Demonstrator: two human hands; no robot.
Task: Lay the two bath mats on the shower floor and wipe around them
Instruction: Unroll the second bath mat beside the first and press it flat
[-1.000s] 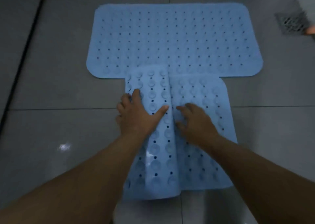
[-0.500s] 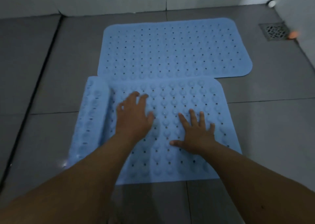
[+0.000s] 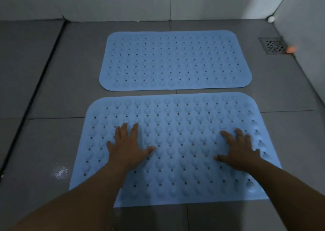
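Observation:
Two light blue rubber bath mats with holes and round bumps lie flat on the grey tiled shower floor, one behind the other with a narrow gap between them. The far mat lies near the back wall. The near mat is fully spread out. My left hand rests palm down on its left half, fingers apart. On the right half my right hand also lies flat with spread fingers. Neither hand holds anything.
A metal floor drain sits at the far right by the side wall, with a small orange thing beside it. A dark groove runs along the floor at the left. A wet shiny patch lies left of the near mat.
The near mat was folded lengthwise, then opened out sideways; now it lies fully flat. My hands have slid apart across it, left hand leftward and right hand rightward.

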